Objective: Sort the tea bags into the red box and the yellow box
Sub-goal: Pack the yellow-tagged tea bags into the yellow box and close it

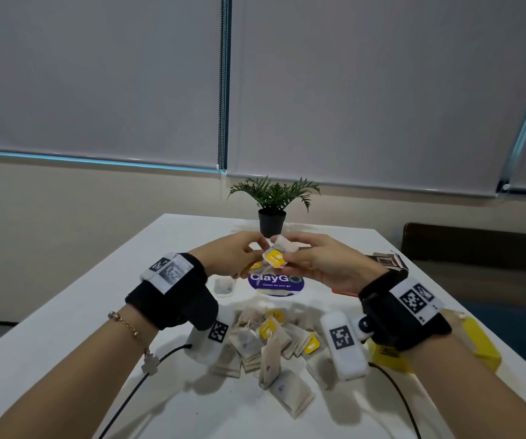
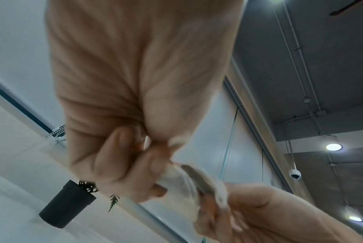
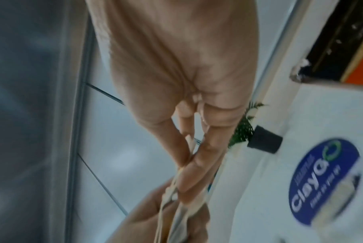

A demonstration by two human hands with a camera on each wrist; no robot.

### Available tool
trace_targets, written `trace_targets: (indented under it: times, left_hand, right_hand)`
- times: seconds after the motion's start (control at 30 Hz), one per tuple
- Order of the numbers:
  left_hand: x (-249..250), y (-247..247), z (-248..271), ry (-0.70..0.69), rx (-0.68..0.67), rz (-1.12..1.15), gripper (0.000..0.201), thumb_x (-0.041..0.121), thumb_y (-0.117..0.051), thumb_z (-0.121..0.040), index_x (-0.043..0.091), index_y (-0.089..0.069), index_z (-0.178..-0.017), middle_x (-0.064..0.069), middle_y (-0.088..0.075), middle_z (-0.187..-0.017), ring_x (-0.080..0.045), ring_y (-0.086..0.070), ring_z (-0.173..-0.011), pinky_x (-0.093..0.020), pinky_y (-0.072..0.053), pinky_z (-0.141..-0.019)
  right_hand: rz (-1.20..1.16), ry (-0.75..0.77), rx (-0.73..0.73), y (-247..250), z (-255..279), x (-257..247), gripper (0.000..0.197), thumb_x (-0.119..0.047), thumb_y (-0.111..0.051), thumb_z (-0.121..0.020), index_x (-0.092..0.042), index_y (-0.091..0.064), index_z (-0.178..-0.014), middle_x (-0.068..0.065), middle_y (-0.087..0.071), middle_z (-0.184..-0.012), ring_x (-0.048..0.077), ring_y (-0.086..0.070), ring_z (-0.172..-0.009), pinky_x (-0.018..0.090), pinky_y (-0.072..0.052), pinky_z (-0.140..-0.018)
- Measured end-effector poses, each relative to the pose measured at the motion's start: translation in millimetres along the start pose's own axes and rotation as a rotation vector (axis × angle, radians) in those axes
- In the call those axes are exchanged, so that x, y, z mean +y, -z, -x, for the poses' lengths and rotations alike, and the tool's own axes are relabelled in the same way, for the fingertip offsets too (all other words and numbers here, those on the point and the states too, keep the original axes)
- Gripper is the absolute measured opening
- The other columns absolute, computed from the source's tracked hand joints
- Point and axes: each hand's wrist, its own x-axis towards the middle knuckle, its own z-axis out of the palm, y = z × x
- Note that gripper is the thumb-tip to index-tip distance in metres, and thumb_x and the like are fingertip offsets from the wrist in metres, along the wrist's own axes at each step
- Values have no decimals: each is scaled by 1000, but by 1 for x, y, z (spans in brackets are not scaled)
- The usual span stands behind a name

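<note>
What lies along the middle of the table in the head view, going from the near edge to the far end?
Pile of tea bags → round purple sticker → the tea bag with a yellow tag held up between the left hand and right hand → potted plant.

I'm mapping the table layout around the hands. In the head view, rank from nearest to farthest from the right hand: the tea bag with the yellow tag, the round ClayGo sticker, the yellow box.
1. tea bag with the yellow tag: pinched in the right hand, at its fingertips.
2. ClayGo sticker: on the table just below the hand, toward the left.
3. yellow box: at the table's right edge, behind the wrist.
</note>
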Motion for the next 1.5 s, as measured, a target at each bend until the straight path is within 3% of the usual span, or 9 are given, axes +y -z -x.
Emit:
trace_targets:
  times: [0.1, 0.27, 0.43, 0.53, 0.7, 0.9, 1.13, 1.23, 1.5]
  left_hand:
    - [-1, 3, 0, -45, 57, 40, 13, 20, -44, -100, 19, -55, -108, -18, -71, -87, -17, -46, -56, -23, -41, -51]
    - [2, 12, 4, -102, 67, 134, 25, 14, -54, -96, 19, -58, -121, -1, -68, -84, -12, -55, -66, -25, -47, -65]
    - [7, 20, 9, -148, 53, 116, 46, 8, -63, -91, 27, -49, -130, 1, -67, -97, -7, -61, -68, -15, -46, -61]
    - [7, 22, 10, -198, 198, 76, 54, 12, -73, -83, 30, -50, -129, 3, -63, -109, -16, -67, -78, -28, -57, -73]
    - [10, 26, 11, -266, 413, 157, 46, 4, -77, -77, 22, -56, -113, -4, -69, -86, -18, -70, -70, -35, -59, -73]
    - [13, 24, 11, -235, 462, 226, 30, 13, -77, -79, 22, -61, -102, 3, -74, -81, -4, -68, -65, -14, -45, -56]
    - [15, 24, 10, -227, 509, 184, 18, 15, -73, -81, 22, -65, -95, 2, -72, -79, -9, -65, -69, -15, -45, -55]
    - [16, 26, 12, -270, 534, 64, 15, 13, -73, -82, 21, -65, -92, 1, -71, -79, -10, -65, -67, -9, -43, -53]
    - [20, 33, 19, -303, 414, 51, 19, 6, -75, -80, 20, -62, -85, 1, -73, -82, -11, -65, -66, -21, -49, -56]
  right_hand:
    - [-139, 2, 13, -13, -3, 5, 23, 8, -54, -93, -2, -60, -113, 17, -69, -106, 24, -73, -84, 23, -60, -72]
    - [-100, 20, 127, -18, -6, 9, 15, 2, -61, -92, -2, -58, -106, 26, -67, -113, 27, -71, -82, 26, -61, -70]
    - [-148, 23, 212, -16, -8, 9, 20, -1, -62, -91, 2, -57, -111, 24, -71, -102, 25, -73, -76, 23, -58, -57]
    - [-250, 46, 260, -17, -11, 10, 12, 1, -60, -93, -2, -56, -104, 16, -71, -91, 19, -70, -69, 21, -54, -54]
    - [-383, 152, 276, -22, -13, 11, 27, 7, -54, -94, -7, -55, -116, 17, -64, -94, 16, -61, -66, 18, -54, -56]
    - [-287, 125, 245, -28, -5, 10, 9, -4, -64, -91, -6, -57, -98, 21, -70, -104, 27, -72, -77, 25, -59, -63]
    - [3, 164, 317, -26, -5, 14, 15, -20, -72, -87, -7, -75, -95, 6, -71, -83, 15, -62, -70, 22, -51, -56]
    - [97, 248, 320, -25, -3, 13, 9, -18, -72, -87, -12, -75, -92, 3, -72, -77, 10, -61, -63, 21, -52, -57]
    - [204, 343, 341, -21, -2, 11, 3, -12, -72, -87, -10, -71, -85, 5, -70, -74, 5, -59, -58, 10, -42, -50]
